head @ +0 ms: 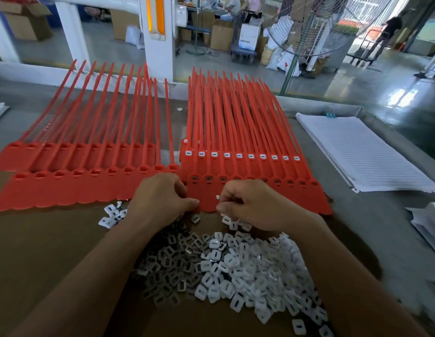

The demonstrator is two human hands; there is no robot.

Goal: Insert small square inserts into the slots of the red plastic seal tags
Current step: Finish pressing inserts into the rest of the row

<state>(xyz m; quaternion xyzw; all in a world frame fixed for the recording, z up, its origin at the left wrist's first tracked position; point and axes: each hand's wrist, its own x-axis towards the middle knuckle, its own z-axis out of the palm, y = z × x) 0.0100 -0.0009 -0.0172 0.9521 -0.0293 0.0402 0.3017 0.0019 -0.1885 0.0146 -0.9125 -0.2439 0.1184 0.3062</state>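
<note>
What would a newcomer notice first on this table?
Rows of red seal tags lie across the far half of the table; one row on the right already holds white inserts. Nearest lies a pile of white square inserts, and the left hand and right hand meet at the tags' near edge.

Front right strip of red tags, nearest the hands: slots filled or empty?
Empty: the front strip shows dark open slots, while the strip behind it carries white inserts.
</note>
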